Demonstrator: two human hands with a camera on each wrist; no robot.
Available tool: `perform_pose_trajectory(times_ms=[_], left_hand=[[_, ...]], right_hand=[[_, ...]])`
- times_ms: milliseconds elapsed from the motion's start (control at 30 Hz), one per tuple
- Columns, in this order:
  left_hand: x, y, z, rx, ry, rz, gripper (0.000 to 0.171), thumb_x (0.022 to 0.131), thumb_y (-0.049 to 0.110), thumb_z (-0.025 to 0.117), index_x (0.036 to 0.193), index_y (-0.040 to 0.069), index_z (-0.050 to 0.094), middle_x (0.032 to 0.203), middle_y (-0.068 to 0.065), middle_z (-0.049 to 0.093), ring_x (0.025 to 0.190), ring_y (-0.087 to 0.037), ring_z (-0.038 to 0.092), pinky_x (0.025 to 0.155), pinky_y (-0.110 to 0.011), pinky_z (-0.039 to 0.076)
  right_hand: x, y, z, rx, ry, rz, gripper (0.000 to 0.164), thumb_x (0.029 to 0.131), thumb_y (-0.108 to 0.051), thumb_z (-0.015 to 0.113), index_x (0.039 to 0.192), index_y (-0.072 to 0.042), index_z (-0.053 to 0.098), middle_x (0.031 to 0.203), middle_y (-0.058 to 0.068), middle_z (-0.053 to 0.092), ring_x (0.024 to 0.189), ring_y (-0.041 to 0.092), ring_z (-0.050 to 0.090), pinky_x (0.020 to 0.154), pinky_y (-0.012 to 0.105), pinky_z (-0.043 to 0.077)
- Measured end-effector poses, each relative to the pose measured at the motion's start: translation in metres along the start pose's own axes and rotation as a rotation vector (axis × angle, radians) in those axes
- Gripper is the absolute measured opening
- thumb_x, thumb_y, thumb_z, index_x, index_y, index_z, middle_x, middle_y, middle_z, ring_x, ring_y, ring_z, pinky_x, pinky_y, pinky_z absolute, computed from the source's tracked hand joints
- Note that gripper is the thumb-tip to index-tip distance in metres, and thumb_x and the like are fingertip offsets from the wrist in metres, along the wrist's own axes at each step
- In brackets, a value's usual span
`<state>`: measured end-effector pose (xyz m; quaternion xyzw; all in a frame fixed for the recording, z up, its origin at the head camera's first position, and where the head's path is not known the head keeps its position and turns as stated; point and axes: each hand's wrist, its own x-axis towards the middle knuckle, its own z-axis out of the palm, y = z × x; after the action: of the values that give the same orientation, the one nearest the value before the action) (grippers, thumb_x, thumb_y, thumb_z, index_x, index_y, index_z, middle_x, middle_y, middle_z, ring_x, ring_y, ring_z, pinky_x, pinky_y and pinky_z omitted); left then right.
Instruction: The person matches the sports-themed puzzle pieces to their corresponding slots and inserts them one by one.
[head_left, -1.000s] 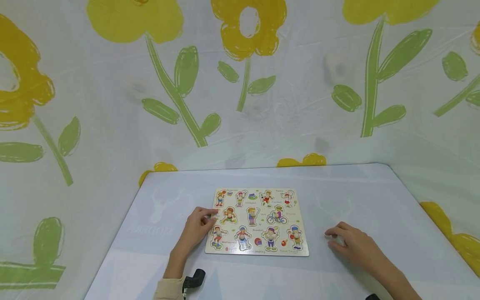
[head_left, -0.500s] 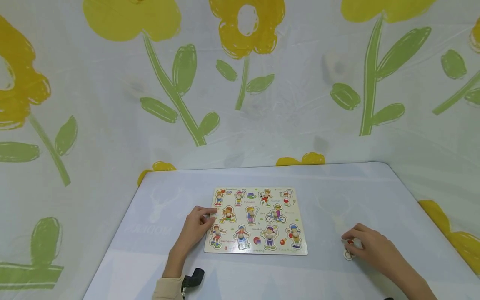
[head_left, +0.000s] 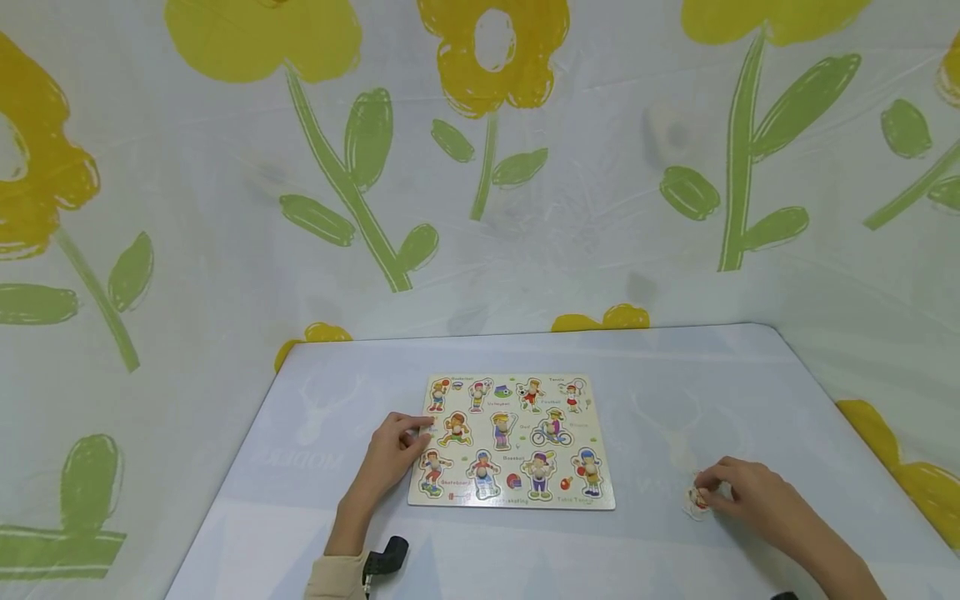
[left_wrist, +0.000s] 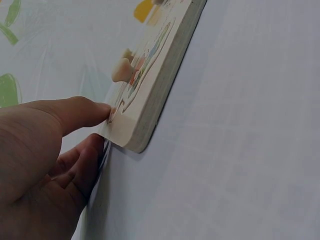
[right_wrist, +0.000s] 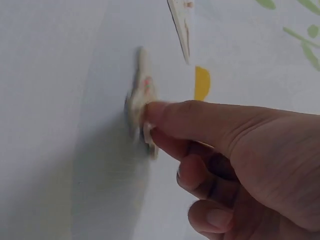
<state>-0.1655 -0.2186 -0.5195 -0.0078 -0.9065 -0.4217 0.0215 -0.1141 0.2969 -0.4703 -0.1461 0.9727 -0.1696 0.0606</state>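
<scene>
A wooden peg puzzle board lies flat on the table, its sports figures carrying small knobs. My left hand holds the board at its left edge. In the left wrist view the thumb lies over the board's corner, and other fingers are bent beside the edge. To the right of the board, my right hand pinches a small puzzle piece between thumb and index finger. The right wrist view shows the piece blurred and seen edge-on, close to the tabletop; its picture cannot be made out.
The pale table has faint deer prints. Flower-patterned cloth hangs behind it and at both sides. A black device is strapped at the left wrist. In the right wrist view, the board's corner shows at the top.
My right hand has moved a little to the right and now pinches the puzzle piece, which first came into sight half a second ago. The left hand stays at the board's edge.
</scene>
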Motion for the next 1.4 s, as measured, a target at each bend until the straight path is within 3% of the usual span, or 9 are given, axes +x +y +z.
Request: perform_pose_trajectory(times_ms=[200, 300, 400, 567, 700, 1133, 1400], left_hand=[[0.0, 0.001, -0.001, -0.001, 0.001, 0.001, 0.028, 0.089, 0.013, 0.07, 0.117, 0.014, 0.072, 0.104, -0.008, 0.058, 0.073, -0.012, 0.051, 0.06, -0.019, 0.043], [0.0, 0.001, 0.0, -0.001, -0.002, -0.003, 0.028, 0.09, 0.014, 0.07, 0.117, 0.015, 0.072, 0.104, -0.007, 0.058, 0.074, -0.012, 0.051, 0.061, -0.019, 0.044], [0.0, 0.0, 0.0, -0.001, -0.002, -0.003, 0.027, 0.09, 0.014, 0.07, 0.117, 0.015, 0.072, 0.104, -0.007, 0.058, 0.074, -0.011, 0.051, 0.061, -0.019, 0.044], [0.0, 0.0, 0.0, 0.0, 0.012, 0.013, 0.027, 0.089, 0.013, 0.071, 0.116, 0.015, 0.072, 0.103, -0.006, 0.058, 0.073, -0.01, 0.05, 0.061, -0.019, 0.043], [0.0, 0.0, 0.001, 0.002, 0.021, 0.036, 0.027, 0.088, 0.011, 0.071, 0.115, 0.013, 0.072, 0.102, -0.007, 0.058, 0.072, -0.01, 0.05, 0.06, -0.019, 0.044], [0.0, 0.0, 0.001, 0.007, 0.001, -0.005, 0.027, 0.089, 0.014, 0.07, 0.117, 0.015, 0.072, 0.103, -0.006, 0.058, 0.073, -0.011, 0.051, 0.061, -0.019, 0.044], [0.0, 0.0, 0.001, 0.005, 0.007, 0.01, 0.027, 0.089, 0.013, 0.071, 0.116, 0.014, 0.072, 0.103, -0.007, 0.058, 0.073, -0.011, 0.051, 0.061, -0.019, 0.044]], right_hand=[[0.003, -0.005, -0.001, -0.059, 0.013, 0.135, 0.025, 0.081, -0.043, 0.075, 0.084, -0.02, 0.07, 0.073, -0.012, 0.06, 0.063, 0.002, 0.047, 0.055, 0.024, 0.04], [0.003, -0.005, 0.003, -0.061, 0.056, 0.107, 0.024, 0.08, -0.041, 0.077, 0.09, -0.021, 0.069, 0.076, -0.012, 0.059, 0.064, 0.001, 0.046, 0.054, 0.023, 0.039], [0.004, -0.004, 0.008, -0.047, 0.089, 0.036, 0.022, 0.079, -0.028, 0.08, 0.097, -0.022, 0.069, 0.08, -0.014, 0.06, 0.065, -0.003, 0.046, 0.054, 0.022, 0.039], [0.006, -0.003, 0.014, -0.031, 0.145, -0.094, 0.024, 0.075, -0.012, 0.081, 0.092, -0.025, 0.07, 0.082, -0.018, 0.059, 0.069, -0.008, 0.051, 0.055, 0.019, 0.042], [0.006, -0.004, 0.015, -0.026, 0.181, -0.146, 0.027, 0.072, -0.005, 0.08, 0.088, -0.025, 0.07, 0.081, -0.018, 0.058, 0.068, -0.007, 0.051, 0.053, 0.019, 0.041], [0.012, -0.008, 0.015, -0.04, 0.162, -0.133, 0.025, 0.073, -0.006, 0.079, 0.085, -0.026, 0.069, 0.081, -0.019, 0.058, 0.068, -0.009, 0.048, 0.055, 0.019, 0.042], [0.034, -0.025, 0.016, -0.069, 0.14, -0.104, 0.02, 0.075, -0.011, 0.079, 0.086, -0.024, 0.07, 0.081, -0.017, 0.06, 0.069, -0.005, 0.05, 0.057, 0.02, 0.043]])
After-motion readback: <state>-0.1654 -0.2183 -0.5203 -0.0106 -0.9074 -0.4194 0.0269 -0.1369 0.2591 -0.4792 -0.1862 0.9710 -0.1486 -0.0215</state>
